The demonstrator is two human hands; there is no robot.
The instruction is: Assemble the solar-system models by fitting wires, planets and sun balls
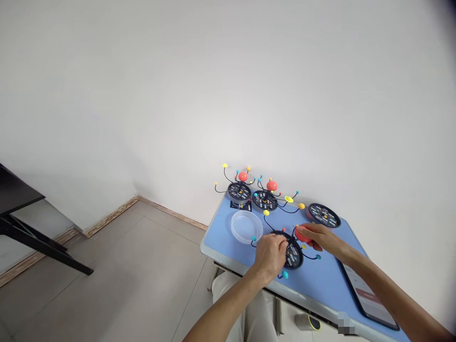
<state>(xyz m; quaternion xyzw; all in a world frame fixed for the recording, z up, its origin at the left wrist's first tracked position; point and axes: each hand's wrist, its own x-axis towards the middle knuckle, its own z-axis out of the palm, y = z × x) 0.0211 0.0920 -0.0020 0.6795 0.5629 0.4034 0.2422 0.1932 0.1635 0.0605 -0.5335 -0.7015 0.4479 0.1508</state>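
Observation:
A solar system model (294, 257) with a round black base lies in front of me, its curved black arms tipped with small yellow, orange and blue balls. My right hand (318, 236) grips a red ball (302, 233) above the right side of that base. Over the left part of the base, my left hand (270, 256) is closed with its fingers pinched; what they hold is hidden. Two similar models, a left one (239, 193) and a right one (265, 200), stand at the back with red balls in their centres.
A clear round plastic lid or dish (246, 228) lies on the blue table (221, 237). Another black printed disc (324, 215) is at the back right. A tablet or phone (368, 294) lies under my right forearm. White wall stands behind; a dark table (17, 190) is far left.

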